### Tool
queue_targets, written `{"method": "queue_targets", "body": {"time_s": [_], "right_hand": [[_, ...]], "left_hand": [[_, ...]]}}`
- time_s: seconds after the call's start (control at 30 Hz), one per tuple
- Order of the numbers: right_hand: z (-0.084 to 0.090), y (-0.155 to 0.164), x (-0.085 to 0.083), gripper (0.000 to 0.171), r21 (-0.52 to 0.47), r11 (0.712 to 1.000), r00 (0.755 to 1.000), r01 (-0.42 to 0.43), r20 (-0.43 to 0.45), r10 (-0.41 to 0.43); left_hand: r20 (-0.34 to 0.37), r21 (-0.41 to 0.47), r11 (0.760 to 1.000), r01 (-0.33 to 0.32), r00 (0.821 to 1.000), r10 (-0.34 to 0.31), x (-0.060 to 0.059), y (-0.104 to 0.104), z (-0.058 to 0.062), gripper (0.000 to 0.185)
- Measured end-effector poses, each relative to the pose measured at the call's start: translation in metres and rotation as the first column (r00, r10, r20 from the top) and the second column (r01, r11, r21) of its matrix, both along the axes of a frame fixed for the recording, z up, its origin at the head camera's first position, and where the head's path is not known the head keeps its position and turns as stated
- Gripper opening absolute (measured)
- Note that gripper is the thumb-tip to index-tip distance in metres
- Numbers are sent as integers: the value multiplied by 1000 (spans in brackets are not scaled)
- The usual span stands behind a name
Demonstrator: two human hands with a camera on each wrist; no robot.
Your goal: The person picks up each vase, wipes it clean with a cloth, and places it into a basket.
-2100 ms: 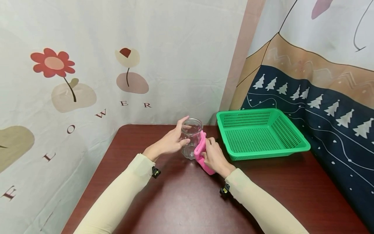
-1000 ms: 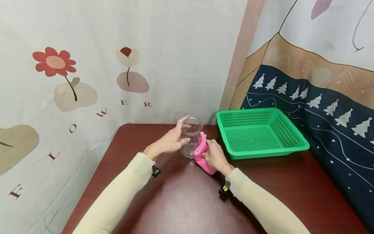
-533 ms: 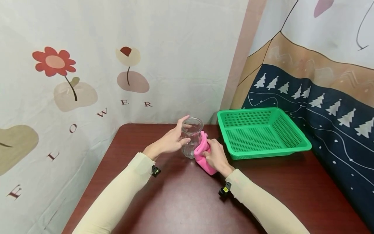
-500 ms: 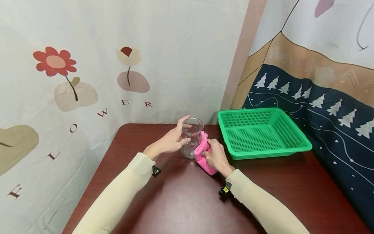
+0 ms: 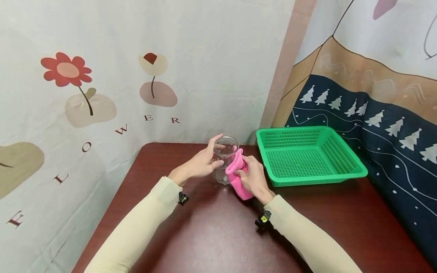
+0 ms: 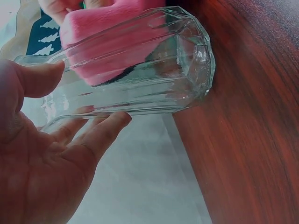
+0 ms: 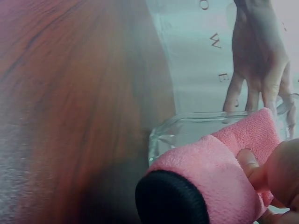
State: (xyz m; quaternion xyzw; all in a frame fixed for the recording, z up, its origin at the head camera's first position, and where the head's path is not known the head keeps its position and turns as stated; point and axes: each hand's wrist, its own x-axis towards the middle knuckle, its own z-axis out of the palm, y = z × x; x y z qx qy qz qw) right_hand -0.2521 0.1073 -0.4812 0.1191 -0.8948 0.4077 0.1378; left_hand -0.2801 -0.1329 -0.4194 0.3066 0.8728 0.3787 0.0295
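Both arms wear long, close-fitting sleeves of pale cream cloth, smooth and unpatterned, ending at the wrists. At the cuff of the left sleeve sits a small black clip with a yellow-green mark; a matching one sits at the cuff of the right sleeve. Both hands are bare, without rings or gloves.

jar: clear ribbed glass
cloth: bright pink, soft nap, with a black round patch at one end in the right wrist view
basket: vivid green plastic mesh
counter: dark reddish-brown wood grain, glossy
sleeves: pale cream
left wall cloth: off-white, red and beige flowers, brown letters
right wall cloth: navy band of white fir trees under tan
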Motion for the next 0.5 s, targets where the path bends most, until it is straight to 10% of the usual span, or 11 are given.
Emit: {"method": "queue_targets", "body": {"time_s": [0.33,0.5], "right_hand": [[17,-3,-4,53,-74,997,997,0,-74,-5],[23,-2,-5,49,-116,993,996,-4,-92,-7]], "left_hand": [[-38,67,993,99,995,-96,-35,-15,-37,101],[-7,45,998,46,999,-46,-19,-7,-17,100]]}}
